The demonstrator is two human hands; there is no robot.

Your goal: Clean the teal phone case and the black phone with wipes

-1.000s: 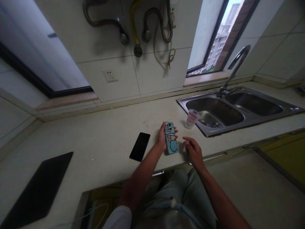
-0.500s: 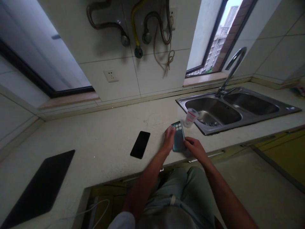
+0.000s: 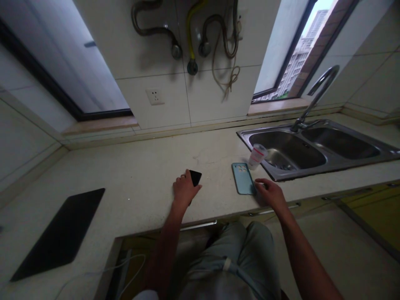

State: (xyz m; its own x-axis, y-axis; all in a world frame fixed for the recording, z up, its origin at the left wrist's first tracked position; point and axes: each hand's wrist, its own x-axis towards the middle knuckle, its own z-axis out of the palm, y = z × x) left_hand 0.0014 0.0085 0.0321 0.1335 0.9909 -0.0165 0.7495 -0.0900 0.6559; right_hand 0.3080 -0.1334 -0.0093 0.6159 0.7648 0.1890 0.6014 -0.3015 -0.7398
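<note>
My left hand is wrapped over a black smartphone on the counter, fingers across its far left side and thumb along its right. Only the phone's upper right part shows; the hand covers the rest. To the right, a light blue-green phone case with camera cutouts at its far end lies on the counter. My right hand rests at the case's right edge, fingers curled and fingertips pinched against that edge. Beyond the right hand, a clear plastic cup with a red band leans beside the sink.
A double steel sink with a tall tap is set into the counter at right. On the left lies a flat black panel. A white cable hangs over the front edge. Pipes and a socket are on the wall.
My left hand has left the phone case and moved left onto the smartphone. The case now lies on the counter, its lighter face showing. My right hand stays by its edge. The view has shifted slightly.
</note>
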